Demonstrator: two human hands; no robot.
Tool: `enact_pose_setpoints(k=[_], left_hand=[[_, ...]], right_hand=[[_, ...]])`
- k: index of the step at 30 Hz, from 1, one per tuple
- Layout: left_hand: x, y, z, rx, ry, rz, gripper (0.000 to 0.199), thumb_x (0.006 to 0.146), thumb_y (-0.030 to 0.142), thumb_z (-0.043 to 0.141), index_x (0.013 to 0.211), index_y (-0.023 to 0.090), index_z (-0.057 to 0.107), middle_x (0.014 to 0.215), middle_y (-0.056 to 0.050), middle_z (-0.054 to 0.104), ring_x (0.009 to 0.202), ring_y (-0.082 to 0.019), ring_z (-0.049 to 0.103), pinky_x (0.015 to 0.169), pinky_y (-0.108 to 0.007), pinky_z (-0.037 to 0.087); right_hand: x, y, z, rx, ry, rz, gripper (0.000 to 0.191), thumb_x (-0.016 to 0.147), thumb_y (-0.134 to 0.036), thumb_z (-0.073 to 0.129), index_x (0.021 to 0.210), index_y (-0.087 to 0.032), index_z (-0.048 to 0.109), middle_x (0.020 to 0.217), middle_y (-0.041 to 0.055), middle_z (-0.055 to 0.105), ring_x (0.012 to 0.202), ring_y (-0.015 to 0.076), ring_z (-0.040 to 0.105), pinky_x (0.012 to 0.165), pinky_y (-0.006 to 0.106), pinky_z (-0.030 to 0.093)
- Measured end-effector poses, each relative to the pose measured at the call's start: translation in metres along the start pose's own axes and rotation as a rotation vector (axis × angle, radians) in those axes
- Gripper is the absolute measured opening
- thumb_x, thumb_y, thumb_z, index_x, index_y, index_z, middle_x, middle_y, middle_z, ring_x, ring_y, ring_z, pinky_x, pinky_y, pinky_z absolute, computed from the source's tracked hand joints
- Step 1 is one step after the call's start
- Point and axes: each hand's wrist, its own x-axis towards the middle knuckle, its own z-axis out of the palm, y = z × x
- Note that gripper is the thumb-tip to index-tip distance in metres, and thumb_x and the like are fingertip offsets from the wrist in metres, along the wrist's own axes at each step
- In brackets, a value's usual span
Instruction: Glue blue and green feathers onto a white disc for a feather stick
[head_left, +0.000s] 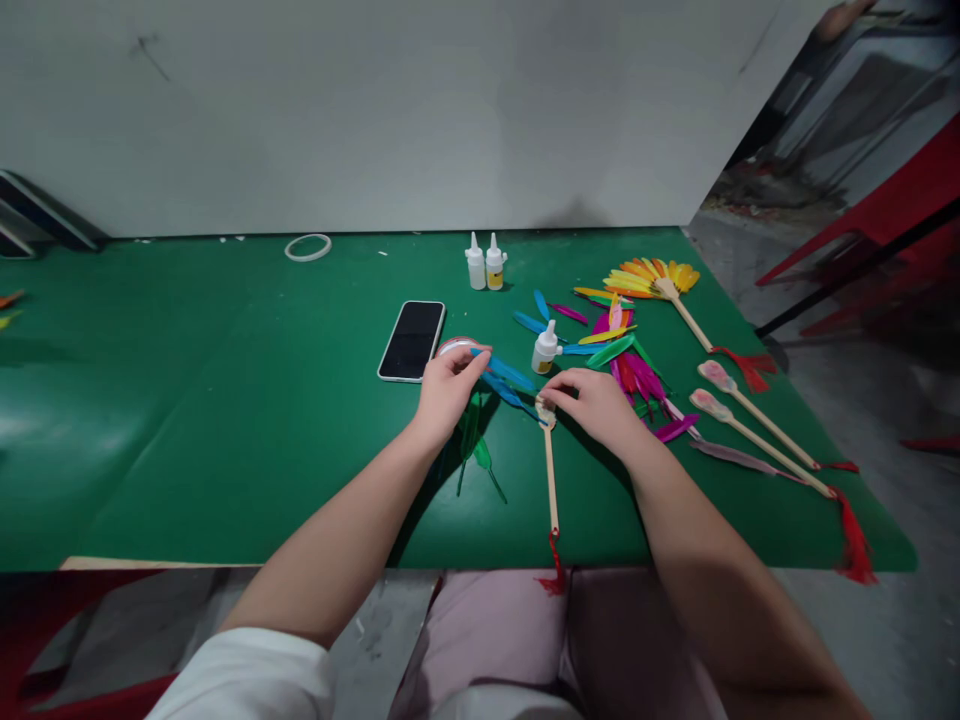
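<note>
The head view looks forward and down across the green table (225, 400).

The bare left hand (448, 393) covers much of a round red-and-white object (454, 345), leaving its nature unclear, and its pinching fingertips hide part of the slim blue feathers (510, 372). The bare right hand (596, 405) overlaps the pale, rounded head (548, 416) of a wooden-handled stick; whether its fingers press or merely touch cannot be told. Print on the white plastic bottle with a yellow label (544, 352) is too small to read. The left edge crops a blurred orange-and-yellow shape (10, 300) and dark, pale-edged panels (46, 212); the right edge cuts a red plastic chair (892, 215); the bottom edge, a white fabric sleeve (251, 680).
</note>
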Motion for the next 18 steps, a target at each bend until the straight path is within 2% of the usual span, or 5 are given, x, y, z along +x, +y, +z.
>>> enact_pose_setpoints(k=[3,5,10,14,18], left_hand=[[0.0008,0.0011,-0.0009,-0.075,0.052,0.007,0.041,0.075,0.033,0.062,0.112,0.017,0.058,0.086,-0.004,0.066,0.075,-0.013,0.06,0.068,-0.026,0.048],[0.002,-0.0004,-0.0022,-0.09,0.063,0.027,0.045,0.078,0.033,0.059,0.119,0.017,0.052,0.092,-0.006,0.066,0.081,-0.015,0.061,0.071,-0.028,0.049],[0.0022,-0.0054,-0.0058,0.155,0.03,0.11,0.031,0.082,0.029,0.052,0.111,0.02,0.057,0.094,-0.005,0.067,0.084,-0.016,0.062,0.074,-0.031,0.049],[-0.0011,-0.002,-0.0076,0.45,0.057,0.277,0.023,0.083,0.022,0.05,0.1,0.021,0.065,0.096,-0.002,0.068,0.092,-0.016,0.059,0.085,-0.033,0.045],[-0.0009,0.0004,-0.008,0.583,0.056,0.383,0.02,0.08,0.017,0.052,0.093,0.02,0.067,0.097,-0.003,0.068,0.096,-0.017,0.058,0.088,-0.033,0.044]], right_hand=[[-0.0003,0.0003,-0.0013,0.03,-0.022,0.051,0.017,0.078,-0.03,0.054,0.074,-0.021,0.068,0.079,0.0017,0.069,0.073,0.0157,0.06,0.065,0.026,0.042],[-0.0008,0.0005,-0.0019,0.047,-0.049,0.085,0.018,0.078,-0.032,0.055,0.074,-0.022,0.069,0.078,0.0008,0.069,0.072,0.0152,0.06,0.064,0.026,0.042],[-0.0018,0.0018,0.0003,0.014,-0.104,0.129,0.02,0.076,-0.037,0.055,0.073,-0.022,0.068,0.075,0.0012,0.068,0.069,0.016,0.059,0.059,0.025,0.04],[-0.0029,0.001,0.0023,0.004,-0.104,0.137,0.021,0.076,-0.037,0.054,0.072,-0.021,0.068,0.075,0.0026,0.068,0.068,0.0162,0.059,0.057,0.025,0.039],[-0.0045,-0.0025,0.0026,0.004,-0.094,0.14,0.021,0.077,-0.037,0.054,0.071,-0.021,0.066,0.074,0.0029,0.068,0.067,0.0162,0.059,0.057,0.025,0.039]])
